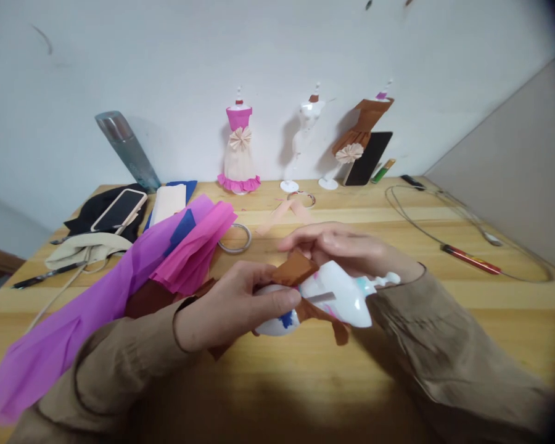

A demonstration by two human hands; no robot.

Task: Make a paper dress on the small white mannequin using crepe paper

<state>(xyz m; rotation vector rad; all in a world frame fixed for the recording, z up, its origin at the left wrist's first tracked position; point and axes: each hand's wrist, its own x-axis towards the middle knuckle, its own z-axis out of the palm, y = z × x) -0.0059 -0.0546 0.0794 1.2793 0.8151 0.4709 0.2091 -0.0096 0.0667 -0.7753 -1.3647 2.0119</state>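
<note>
A small white dress form (346, 293) lies tilted on its side above the table, its knobbed neck pointing right. My left hand (245, 296) is closed around its lower body, the thumb pressing at the waist. A strip of brown crepe paper (296, 269) wraps around the waist, with a loose end hanging below. Blue and pink marks and a small grey strip show on the white surface. My right hand (351, 250) is behind the form, fingers bent at the upper edge of the brown paper; its fingertips are partly hidden.
Purple crepe paper (74, 336) and pink crepe paper (194, 253) lie at left, near a phone (120, 211) and a tape roll (235, 239). Along the wall stand a bottle (128, 151), a pink-dressed form (238, 145), a bare form (305, 135) and a brown-dressed form (365, 123). A cable (411, 222) lies right.
</note>
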